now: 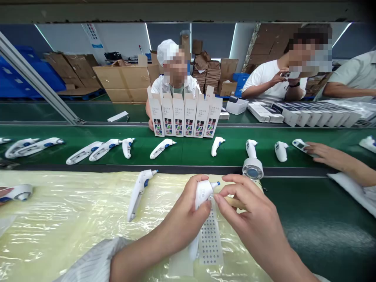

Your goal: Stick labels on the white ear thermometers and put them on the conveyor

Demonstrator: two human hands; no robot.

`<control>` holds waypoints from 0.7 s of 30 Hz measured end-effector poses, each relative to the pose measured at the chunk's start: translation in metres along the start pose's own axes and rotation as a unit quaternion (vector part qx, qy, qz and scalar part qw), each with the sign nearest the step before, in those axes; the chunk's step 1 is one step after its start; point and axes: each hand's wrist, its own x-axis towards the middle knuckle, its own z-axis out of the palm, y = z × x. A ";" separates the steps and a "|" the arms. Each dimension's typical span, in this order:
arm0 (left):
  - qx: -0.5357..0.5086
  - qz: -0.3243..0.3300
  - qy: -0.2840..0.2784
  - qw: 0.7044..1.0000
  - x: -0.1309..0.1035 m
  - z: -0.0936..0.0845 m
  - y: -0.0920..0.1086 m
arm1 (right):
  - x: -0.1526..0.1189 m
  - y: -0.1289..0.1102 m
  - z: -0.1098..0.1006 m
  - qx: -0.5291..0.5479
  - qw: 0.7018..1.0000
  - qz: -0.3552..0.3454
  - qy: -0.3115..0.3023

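My left hand (188, 219) is wrapped round a white thermometer (203, 192) with a blue tip, its head tilted up to the right. Close beside that tip, my right hand (249, 211) has thumb and forefinger pinched together; what they hold is too small to make out. A narrow tan piece (235, 203) shows among its fingers, its kind unclear. Below both hands lies a sheet of small round grey stickers (210, 239), partly covered by my left hand. Another white thermometer (141, 192) rests on the yellowish plastic covering (88, 219) to the left.
A green conveyor belt (194, 152) carries several spaced thermometers. Upright printed boxes (183, 115) stand across it, before a person in a white cap. A round grey device (253, 169) is at the belt's near edge. Other people's hands reach in at far left (4, 194) and right (326, 152).
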 end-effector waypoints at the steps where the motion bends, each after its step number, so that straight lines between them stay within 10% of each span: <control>1: -0.003 -0.007 -0.011 1.000 -0.002 0.000 0.000 | 0.000 0.000 0.000 -0.002 1.000 -0.002 -0.003; 21: 0.028 -0.038 -0.065 0.997 -0.010 -0.002 0.019 | 0.002 -0.004 -0.004 0.022 0.999 0.012 -0.043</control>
